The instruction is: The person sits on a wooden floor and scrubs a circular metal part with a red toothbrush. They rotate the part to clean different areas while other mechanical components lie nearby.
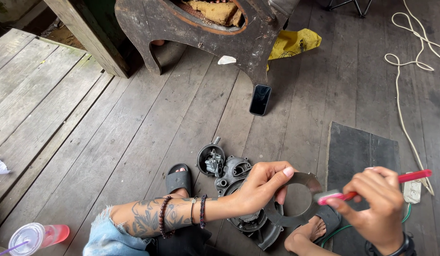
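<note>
While gripped above grey floorboards, beneath a dark wooden stool, near a black mat, engine cover and phone: metal ring pinched at its rim by left hand; red toothbrush clasped in closed right hand, bristles touching ring.

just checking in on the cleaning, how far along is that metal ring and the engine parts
Done: the engine cover and the small carburettor part lie apart on the plank floor, so stripping looks finished. In hand: the left hand holds the flat metal ring while the right hand puts a red toothbrush to its edge. Left: the floor parts look untouched and nothing is reassembled.
</note>
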